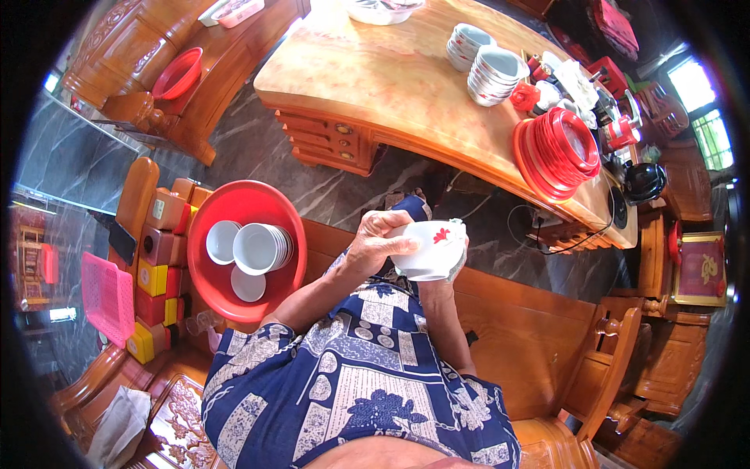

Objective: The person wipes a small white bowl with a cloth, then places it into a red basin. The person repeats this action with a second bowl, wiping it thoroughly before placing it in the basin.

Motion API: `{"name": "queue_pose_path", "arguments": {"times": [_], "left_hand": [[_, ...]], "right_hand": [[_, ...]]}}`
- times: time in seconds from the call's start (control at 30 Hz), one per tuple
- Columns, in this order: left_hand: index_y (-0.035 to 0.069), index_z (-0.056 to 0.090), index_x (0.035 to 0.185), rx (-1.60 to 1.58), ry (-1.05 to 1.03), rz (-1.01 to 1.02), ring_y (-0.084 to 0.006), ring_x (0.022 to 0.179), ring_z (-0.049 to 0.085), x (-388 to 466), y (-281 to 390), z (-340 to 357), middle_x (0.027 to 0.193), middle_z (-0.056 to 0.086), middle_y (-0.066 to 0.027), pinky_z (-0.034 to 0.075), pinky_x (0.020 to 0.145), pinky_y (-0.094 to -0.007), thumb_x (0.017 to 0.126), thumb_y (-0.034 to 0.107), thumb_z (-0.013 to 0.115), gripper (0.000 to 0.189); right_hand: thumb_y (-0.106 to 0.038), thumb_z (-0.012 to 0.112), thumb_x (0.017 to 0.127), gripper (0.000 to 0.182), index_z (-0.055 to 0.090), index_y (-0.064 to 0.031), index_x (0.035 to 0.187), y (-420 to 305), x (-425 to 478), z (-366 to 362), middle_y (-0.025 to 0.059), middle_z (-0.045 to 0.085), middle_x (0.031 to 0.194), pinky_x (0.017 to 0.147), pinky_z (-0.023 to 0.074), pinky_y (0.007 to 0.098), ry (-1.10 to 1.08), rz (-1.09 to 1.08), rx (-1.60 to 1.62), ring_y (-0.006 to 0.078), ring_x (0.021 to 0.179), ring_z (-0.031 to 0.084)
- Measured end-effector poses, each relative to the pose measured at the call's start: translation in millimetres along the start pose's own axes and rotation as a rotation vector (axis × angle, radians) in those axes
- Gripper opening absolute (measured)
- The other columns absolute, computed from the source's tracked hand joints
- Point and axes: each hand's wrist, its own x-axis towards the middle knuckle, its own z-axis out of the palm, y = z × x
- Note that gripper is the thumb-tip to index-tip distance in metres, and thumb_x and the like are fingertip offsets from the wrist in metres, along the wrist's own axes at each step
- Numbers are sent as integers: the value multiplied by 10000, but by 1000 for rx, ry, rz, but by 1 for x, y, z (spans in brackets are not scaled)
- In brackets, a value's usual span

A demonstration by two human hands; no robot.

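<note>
A white bowl with a red flower is held up over the lap, tilted on its side. My left hand grips its left part, with the thumb on the outer wall. My right hand holds it from the right and below, largely hidden behind it, with a pale greenish cloth between hand and bowl. To the left, a round red plastic basin holds white bowls: a nested stack lying tilted, another small stack and a single bowl.
A long wooden table carries two stacks of bowls and a pile of red plates. A pink plastic basket and several stacked boxes stand at the left. A wooden bench extends to the right.
</note>
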Motion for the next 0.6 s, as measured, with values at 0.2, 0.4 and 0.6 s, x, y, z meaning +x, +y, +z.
{"name": "queue_pose_path", "arguments": {"times": [0.2, 0.4, 0.6], "left_hand": [[-6, 634, 884, -36, -28, -29, -48, 697, 543, 4, -3, 1, 760, 588, 22, 410, 647, -184, 762, 87, 718, 175], [20, 626, 883, 347, -175, -174, -20, 689, 501, 13, 13, -15, 739, 567, 52, 400, 632, -172, 800, 147, 738, 189], [36, 611, 842, 521, -191, -108, -34, 671, 469, 8, 6, -17, 726, 538, 43, 391, 604, -204, 823, 178, 728, 185]], "right_hand": [[-501, 426, 895, 479, 584, -102, 1106, 17, 15, -38, 113, 652, 1064, 853, 522, 450, 38, 40, 0, 307, 950, 631], [-459, 433, 915, 417, 591, -101, 1058, 9, 15, -31, 105, 658, 1038, 824, 540, 406, -5, 105, 10, 274, 935, 645], [-443, 456, 934, 365, 582, -104, 981, -16, 8, -9, 71, 655, 882, 742, 545, 353, 24, -73, -136, 222, 788, 649]]}}
